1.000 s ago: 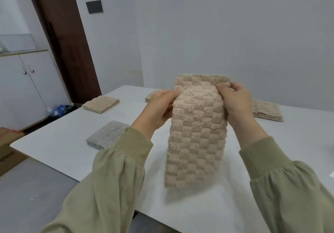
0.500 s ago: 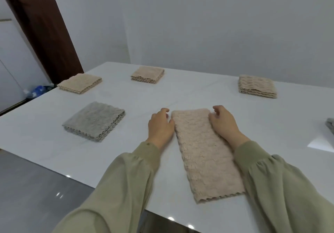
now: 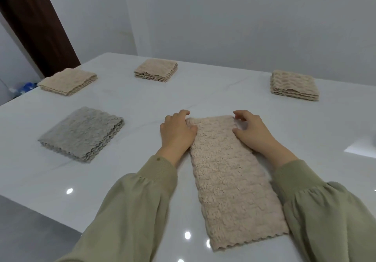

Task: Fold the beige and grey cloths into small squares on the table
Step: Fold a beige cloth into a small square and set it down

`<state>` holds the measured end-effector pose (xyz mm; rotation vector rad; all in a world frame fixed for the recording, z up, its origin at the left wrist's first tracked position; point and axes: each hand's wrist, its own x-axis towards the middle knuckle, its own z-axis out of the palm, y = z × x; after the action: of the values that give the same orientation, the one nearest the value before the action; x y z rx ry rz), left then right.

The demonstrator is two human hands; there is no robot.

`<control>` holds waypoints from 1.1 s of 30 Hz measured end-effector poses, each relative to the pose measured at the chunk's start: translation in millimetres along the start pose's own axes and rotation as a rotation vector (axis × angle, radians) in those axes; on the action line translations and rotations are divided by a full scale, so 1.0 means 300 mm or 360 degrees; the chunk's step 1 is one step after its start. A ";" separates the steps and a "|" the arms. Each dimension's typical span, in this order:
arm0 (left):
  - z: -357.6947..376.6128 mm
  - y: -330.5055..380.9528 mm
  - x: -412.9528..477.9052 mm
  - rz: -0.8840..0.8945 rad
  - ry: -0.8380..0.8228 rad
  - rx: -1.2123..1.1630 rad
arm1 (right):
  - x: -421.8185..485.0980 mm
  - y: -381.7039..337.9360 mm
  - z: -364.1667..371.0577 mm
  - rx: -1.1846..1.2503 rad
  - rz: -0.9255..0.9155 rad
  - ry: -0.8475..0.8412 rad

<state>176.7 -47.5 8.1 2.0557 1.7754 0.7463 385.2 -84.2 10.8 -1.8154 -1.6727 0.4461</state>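
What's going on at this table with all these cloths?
A person is folding cloths. The left hand and right hand grip the far corners of a long beige cloth lying flat on the white table. One folded grey cloth and three folded beige cloths sit farther out.

Glossy white slab table (image 3: 142,103), a few bright light spots on the near part. Running back from the near edge lies a long beige fleecy cloth (image 3: 230,180), folded into a strip, scalloped end nearest. Left of it sits a grey folded square cloth (image 3: 81,133). Further back are three folded beige squares, well apart: the far-left beige square (image 3: 68,83), the middle beige square (image 3: 155,72) and the far-right beige square (image 3: 294,84).
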 end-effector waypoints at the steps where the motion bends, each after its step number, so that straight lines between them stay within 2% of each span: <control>1: 0.001 0.001 -0.001 0.0012 -0.0010 -0.0012 | 0.006 0.003 -0.001 -0.0034 0.0001 -0.0046; 4: 0.004 0.004 -0.001 0.0034 0.0003 0.0044 | 0.032 0.007 0.003 -0.0128 0.0079 -0.0093; 8: 0.008 0.007 -0.001 0.0019 0.0000 0.0043 | 0.064 -0.012 0.018 -0.0075 0.0211 0.0141; 14: 0.011 0.007 -0.001 0.0030 0.0001 0.0058 | 0.077 -0.024 0.024 -0.0043 0.0200 0.0209; 16: 0.011 0.005 0.000 0.0026 0.0015 0.0037 | 0.077 -0.025 0.026 0.0174 0.0239 0.0274; 18: 0.013 0.003 0.001 0.0017 0.0037 0.0014 | 0.068 -0.032 0.021 0.0653 0.0346 0.0344; 19: 0.015 0.002 0.002 0.0018 0.0048 0.0013 | 0.067 -0.026 0.018 0.0763 0.0367 0.0377; 20: 0.017 0.001 0.002 0.0023 0.0057 0.0019 | 0.071 -0.017 0.013 0.0716 0.0356 0.0389; 23: 0.024 -0.002 0.003 0.0036 0.0063 0.0054 | 0.089 -0.003 0.002 0.0180 0.0262 0.0293; 25: 0.025 -0.001 0.003 0.0037 0.0058 0.0094 | 0.088 -0.007 0.008 -0.0038 0.0198 0.0252; 30: 0.024 0.003 -0.002 0.0061 0.0036 0.0255 | 0.059 0.008 0.005 -0.0173 0.0049 0.0435; 33: 0.024 0.002 -0.001 0.0067 0.0029 0.0298 | 0.033 0.013 0.017 -0.0345 -0.0125 0.0245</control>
<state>181.4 -47.2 2.6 2.2182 1.8809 0.6337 386.3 -73.4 6.0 -1.8759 -1.7314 0.0907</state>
